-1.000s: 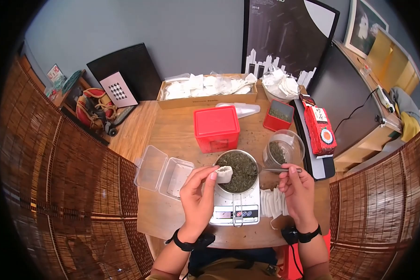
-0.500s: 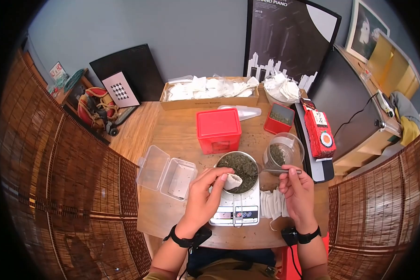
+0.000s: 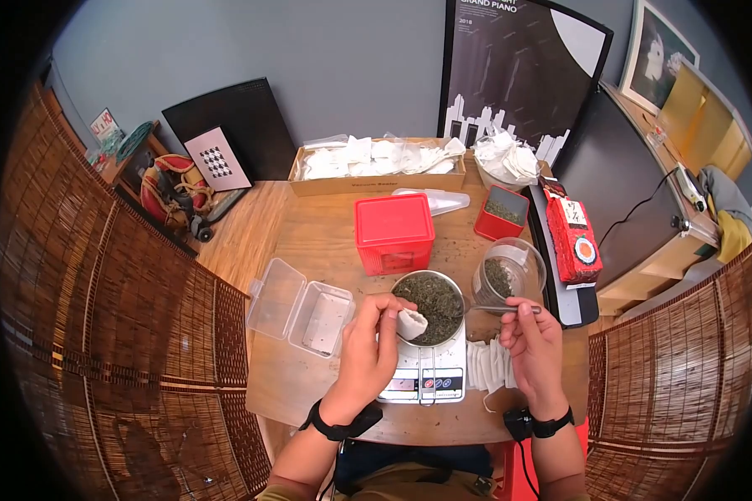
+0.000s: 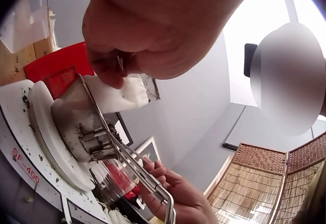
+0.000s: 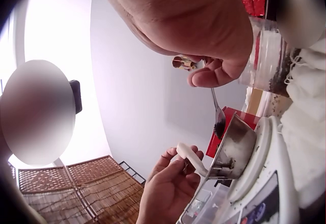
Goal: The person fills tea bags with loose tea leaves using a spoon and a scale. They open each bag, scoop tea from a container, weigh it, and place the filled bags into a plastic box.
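Observation:
My left hand [image 3: 366, 351] pinches a small white cloth bag [image 3: 410, 324], its mouth open, over the left part of a metal pan [image 3: 431, 292] of dried green leaves. The pan stands on a white scale [image 3: 403, 376]. To the right, my right hand [image 3: 535, 355] holds a metal spoon [image 5: 216, 101] by its handle; in the right wrist view its bowl carries dark leaves beside the pan's rim. The left wrist view shows the bag [image 4: 119, 94] held at its edge between thumb and fingers, above the pan [image 4: 76, 119].
Filled white bags [image 3: 486, 366] lie right of the scale. Behind are a red tin [image 3: 394, 234], a clear jar [image 3: 530, 265] and an open red tin [image 3: 501, 213]. An open plastic box [image 3: 322, 319] stands left; a carton [image 3: 376, 181] of white bags is at the back.
My left hand has turned, and the bag's mouth has tipped toward the right over the leaves. The right hand with the spoon has hardly moved.

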Demonstrator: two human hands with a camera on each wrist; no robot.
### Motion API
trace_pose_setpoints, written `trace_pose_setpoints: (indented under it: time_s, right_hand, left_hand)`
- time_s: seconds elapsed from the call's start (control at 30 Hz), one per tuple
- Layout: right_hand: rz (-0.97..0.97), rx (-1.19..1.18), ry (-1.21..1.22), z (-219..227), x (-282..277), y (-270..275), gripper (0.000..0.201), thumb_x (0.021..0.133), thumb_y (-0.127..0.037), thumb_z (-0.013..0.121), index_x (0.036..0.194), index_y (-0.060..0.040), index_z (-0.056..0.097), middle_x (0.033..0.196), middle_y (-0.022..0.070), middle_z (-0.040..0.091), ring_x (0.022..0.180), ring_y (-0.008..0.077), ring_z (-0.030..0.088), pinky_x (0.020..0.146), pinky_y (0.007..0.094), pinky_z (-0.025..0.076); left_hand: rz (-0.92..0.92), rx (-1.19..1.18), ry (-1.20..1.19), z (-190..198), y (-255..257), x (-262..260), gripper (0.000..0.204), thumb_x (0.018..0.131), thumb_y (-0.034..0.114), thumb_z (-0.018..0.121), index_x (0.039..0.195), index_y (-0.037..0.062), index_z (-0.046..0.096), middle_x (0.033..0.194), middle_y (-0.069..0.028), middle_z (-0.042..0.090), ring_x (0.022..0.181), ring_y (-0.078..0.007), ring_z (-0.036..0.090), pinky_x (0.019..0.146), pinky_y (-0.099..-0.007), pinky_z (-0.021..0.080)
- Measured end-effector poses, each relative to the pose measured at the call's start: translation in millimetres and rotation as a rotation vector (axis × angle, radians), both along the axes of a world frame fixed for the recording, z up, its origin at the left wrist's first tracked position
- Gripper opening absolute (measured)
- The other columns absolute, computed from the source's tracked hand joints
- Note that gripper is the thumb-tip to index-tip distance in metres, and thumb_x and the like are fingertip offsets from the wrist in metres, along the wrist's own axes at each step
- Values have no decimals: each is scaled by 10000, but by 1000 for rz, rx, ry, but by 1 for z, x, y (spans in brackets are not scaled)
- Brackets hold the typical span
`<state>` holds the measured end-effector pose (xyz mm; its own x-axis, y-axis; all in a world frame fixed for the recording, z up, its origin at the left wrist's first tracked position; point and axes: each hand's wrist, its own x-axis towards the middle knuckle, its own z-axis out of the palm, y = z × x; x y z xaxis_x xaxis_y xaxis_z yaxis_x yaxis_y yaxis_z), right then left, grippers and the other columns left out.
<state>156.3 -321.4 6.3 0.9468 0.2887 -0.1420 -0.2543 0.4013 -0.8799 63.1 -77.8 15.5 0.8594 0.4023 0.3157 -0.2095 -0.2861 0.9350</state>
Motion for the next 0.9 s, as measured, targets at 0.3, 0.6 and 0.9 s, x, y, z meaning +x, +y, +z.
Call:
trace_pose_setpoints:
  time_s: [0.3, 0.6, 0.9]
  right_hand:
    - [22, 6, -3, 0, -1, 1, 271, 1147, -206, 598, 1262, 16, 702, 975, 53, 739, 754, 99, 660, 688, 242, 532]
    - [22, 5, 5, -2, -2, 3, 264, 1151, -200, 589, 1264, 12, 698, 976, 48, 733, 758, 98, 657, 694, 240, 528]
    - [22, 19, -4, -5, -2, 1, 264, 1150, -203, 591, 1261, 12, 697, 971, 47, 735, 760, 100, 658, 697, 240, 528]
  left_hand:
    - [-34, 229, -121, 2, 5, 0, 245, 1033, -184, 457, 1100, -26, 632, 1103, -170, 722, 908, -222, 763, 684, -286, 582]
    - [-43, 256, -108, 6, 7, -6, 321, 954, -251, 438, 1001, -42, 678, 1142, -179, 707, 932, -232, 755, 720, -308, 586]
    - [-52, 331, -86, 11, 8, -12, 326, 891, -255, 490, 1045, -65, 706, 1087, -185, 690, 856, -248, 720, 764, -324, 592]
